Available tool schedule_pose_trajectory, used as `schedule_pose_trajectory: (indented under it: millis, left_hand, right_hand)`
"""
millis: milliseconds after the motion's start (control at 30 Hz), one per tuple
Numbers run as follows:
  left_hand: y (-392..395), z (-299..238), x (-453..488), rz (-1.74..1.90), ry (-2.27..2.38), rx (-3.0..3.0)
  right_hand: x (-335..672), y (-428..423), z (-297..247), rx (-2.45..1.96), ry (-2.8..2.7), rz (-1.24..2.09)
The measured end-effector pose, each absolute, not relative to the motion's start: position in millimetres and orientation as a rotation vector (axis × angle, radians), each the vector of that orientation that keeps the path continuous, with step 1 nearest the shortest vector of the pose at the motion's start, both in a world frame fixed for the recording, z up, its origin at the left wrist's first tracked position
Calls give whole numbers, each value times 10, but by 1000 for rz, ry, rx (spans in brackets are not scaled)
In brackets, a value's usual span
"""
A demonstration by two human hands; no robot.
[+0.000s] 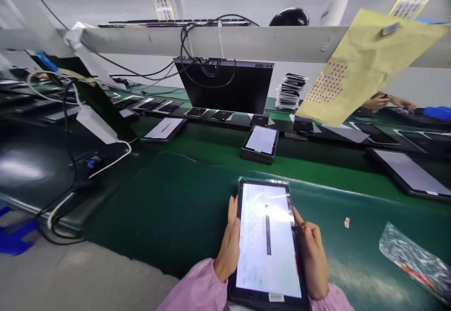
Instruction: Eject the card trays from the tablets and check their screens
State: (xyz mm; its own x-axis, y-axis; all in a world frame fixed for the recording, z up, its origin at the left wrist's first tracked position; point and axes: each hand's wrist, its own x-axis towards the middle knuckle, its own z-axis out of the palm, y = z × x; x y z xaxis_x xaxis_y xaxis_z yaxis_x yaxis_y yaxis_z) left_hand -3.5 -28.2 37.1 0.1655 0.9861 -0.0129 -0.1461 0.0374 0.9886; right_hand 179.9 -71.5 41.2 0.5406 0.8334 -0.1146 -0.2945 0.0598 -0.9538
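Observation:
A black-framed tablet [253,259] with a lit, mostly white screen is held upright in portrait near the front edge of the green bench. A dark bar shows mid-screen, and a film seems to cover the glass. My left hand [228,245] grips its left edge, fingers straight along the side. The right edge is held by my right hand [316,259], its fingers curled. A tiny red and yellowish bit [303,226] shows by those fingers; I cannot make out what it is. To the right, a small label-like piece [347,222] lies on the bench mat.
A clear plastic bag [416,259] lies at right. Behind stand stacked tablets [260,145], another tablet [164,128] and a large one [416,170]. A monitor [225,88] and yellow paper [369,66] hang above. Cables [66,137] trail at left. Another person's hands [387,102] show far right.

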Motion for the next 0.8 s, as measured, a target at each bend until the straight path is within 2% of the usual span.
schedule_pose_trajectory:
  millis: [167, 300, 367, 467, 600, 700, 800]
  left_hand:
    - [-51, 788, -61, 1438, 643, 1356]
    - [282, 1024, -191, 1698, 543, 1602]
    - [423, 1239, -302, 1710, 496, 1748]
    - [547, 1741, -420, 1511, 404, 2106]
    - [529, 2400, -315, 919, 269, 2575]
    - [484, 2590, -157, 707, 134, 2762]
    - [490, 2569, -93, 706, 75, 2766]
  right_hand:
    - [1867, -501, 727, -781, -722, 809]
    - [1847, -472, 744, -733, -765, 765]
    - [1809, -520, 718, -744, -758, 745]
    - [1781, -620, 702, -740, -751, 711]
    - [1855, -785, 758, -794, -806, 633]
    - [1988, -911, 869, -859, -876, 504]
    - [2150, -1001, 1033, -880, -938, 298]
